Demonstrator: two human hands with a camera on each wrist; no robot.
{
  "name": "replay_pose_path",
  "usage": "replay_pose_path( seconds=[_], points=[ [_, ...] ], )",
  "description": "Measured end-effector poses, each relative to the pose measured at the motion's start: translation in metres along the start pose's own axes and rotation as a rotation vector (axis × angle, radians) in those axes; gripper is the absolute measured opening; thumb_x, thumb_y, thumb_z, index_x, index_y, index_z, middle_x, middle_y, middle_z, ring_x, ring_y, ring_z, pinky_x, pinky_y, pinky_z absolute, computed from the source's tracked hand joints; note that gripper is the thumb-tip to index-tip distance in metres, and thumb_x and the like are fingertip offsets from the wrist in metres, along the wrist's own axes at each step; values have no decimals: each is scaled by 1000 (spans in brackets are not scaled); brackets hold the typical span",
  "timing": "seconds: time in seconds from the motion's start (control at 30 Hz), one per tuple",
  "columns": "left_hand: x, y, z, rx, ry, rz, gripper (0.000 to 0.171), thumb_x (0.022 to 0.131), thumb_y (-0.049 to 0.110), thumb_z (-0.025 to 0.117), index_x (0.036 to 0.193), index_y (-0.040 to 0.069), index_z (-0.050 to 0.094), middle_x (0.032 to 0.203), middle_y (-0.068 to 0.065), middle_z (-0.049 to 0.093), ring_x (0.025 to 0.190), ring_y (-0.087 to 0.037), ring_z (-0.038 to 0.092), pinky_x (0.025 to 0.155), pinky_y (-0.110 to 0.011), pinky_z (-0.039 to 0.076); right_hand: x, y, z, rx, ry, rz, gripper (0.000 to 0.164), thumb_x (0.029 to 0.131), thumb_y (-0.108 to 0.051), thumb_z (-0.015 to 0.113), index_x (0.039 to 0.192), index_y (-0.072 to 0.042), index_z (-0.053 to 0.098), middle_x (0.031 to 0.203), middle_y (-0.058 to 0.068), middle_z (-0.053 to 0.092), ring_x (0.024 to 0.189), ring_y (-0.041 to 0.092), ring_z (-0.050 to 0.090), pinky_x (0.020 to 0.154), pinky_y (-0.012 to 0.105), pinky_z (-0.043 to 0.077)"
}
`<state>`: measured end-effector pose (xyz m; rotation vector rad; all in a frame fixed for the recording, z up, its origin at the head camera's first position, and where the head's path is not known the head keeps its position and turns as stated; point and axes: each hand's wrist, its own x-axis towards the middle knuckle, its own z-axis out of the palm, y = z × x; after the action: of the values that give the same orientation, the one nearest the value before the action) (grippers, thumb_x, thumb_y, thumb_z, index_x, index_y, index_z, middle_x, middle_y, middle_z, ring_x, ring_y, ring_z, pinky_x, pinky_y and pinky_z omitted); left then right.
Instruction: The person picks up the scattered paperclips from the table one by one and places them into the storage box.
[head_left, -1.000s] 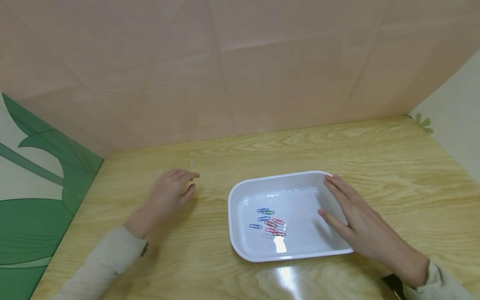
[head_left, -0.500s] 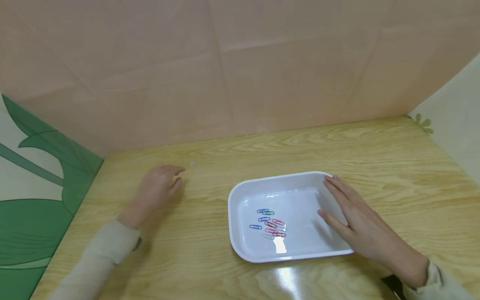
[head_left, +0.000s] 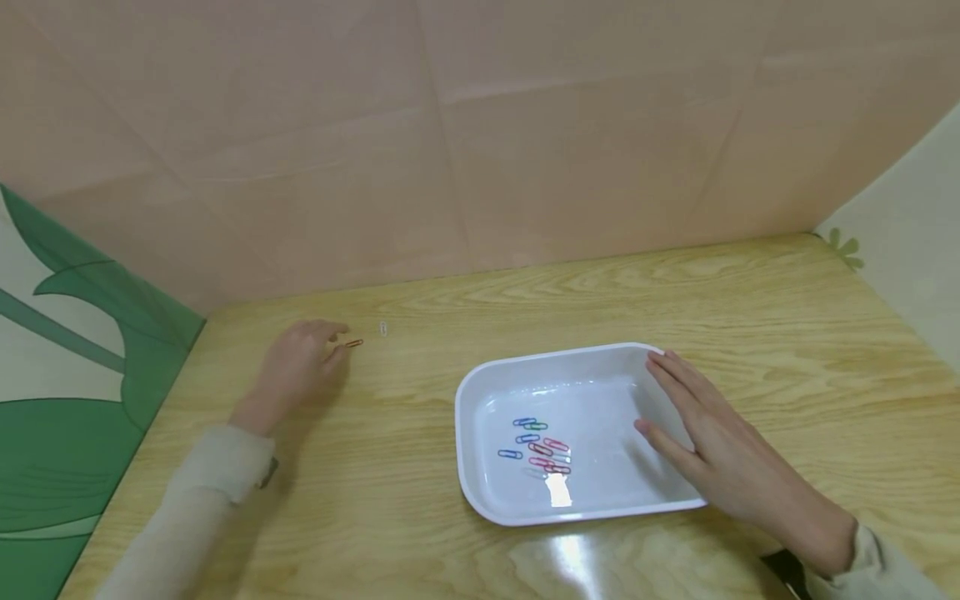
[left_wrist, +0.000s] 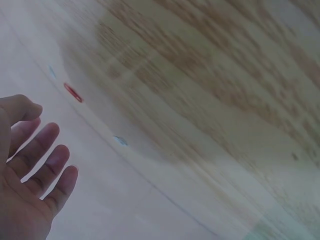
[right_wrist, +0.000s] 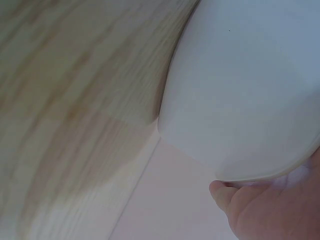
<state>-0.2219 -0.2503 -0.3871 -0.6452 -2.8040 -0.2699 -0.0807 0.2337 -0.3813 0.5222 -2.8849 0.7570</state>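
My left hand (head_left: 296,362) hovers over the back left of the table, fingers bent loosely and nothing held. A red paper clip (head_left: 354,342) lies just off its fingertips; in the left wrist view that red clip (left_wrist: 73,92) is apart from the fingers. A pale paper clip (head_left: 382,328) lies slightly farther right. The white tray (head_left: 480,371) holds several blue, green, red and pale paper clips (head_left: 541,449). My right hand (head_left: 731,446) rests on the tray's right rim with straight fingers, thumb extended over the inside.
The wood-grain table (head_left: 405,517) ends at a pinkish backdrop (head_left: 465,150) behind. A green leaf-patterned panel (head_left: 67,467) borders it on the left, and a pale panel (head_left: 907,242) on the right. Another pale blue clip (left_wrist: 120,140) shows in the left wrist view.
My left hand has moved left and slightly back, and the red paper clip now shows at its fingertips. The right hand and tray have stayed in place.
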Motion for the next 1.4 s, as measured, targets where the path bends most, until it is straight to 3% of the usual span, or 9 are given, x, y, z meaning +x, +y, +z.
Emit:
replay_pose_path(
  seconds=[0.33,0.5,0.73,0.93,1.2,1.4],
  points=[
    [5,-8,1,-20,-76,-82,30,91,8,63,119,-2,66,107,-23,71,96,-38,65,81,-52,56,0,1,-2,-4,1,-2,71,100,-34,58,155,-3,26,162,19,25,151,35,21,128,30,5],
    [6,-10,1,-15,-133,-113,32,93,12,61,121,-3,65,116,-25,68,106,-43,63,91,-56,53,-1,2,-1,-6,8,-4,71,100,-33,59,155,-4,27,162,19,26,151,35,21,127,29,5],
    [6,-16,0,37,-268,-155,32,96,14,58,122,-3,65,134,-23,60,127,-45,52,108,-59,42,-1,1,-1,-12,15,-2,71,100,-33,59,156,-5,26,162,17,26,151,35,22,127,29,5],
    [2,-24,1,36,-310,-252,36,96,14,55,127,-3,61,134,-27,58,125,-47,52,106,-61,43,-1,0,-2,-11,16,-3,71,100,-33,59,156,-5,26,162,17,26,151,36,23,127,28,5],
    [3,-27,0,35,-397,-323,35,99,14,52,128,-6,59,131,-30,57,122,-47,54,102,-61,46,-2,0,-1,-12,16,-4,70,100,-33,58,156,-4,27,162,18,26,151,36,23,127,27,4],
    [5,-26,2,22,-424,-353,28,98,6,51,122,-4,61,128,-28,59,120,-45,55,98,-58,49,-2,-1,-1,-11,16,-1,70,100,-33,58,156,-4,27,162,17,26,151,35,22,127,26,4]
  ],
)
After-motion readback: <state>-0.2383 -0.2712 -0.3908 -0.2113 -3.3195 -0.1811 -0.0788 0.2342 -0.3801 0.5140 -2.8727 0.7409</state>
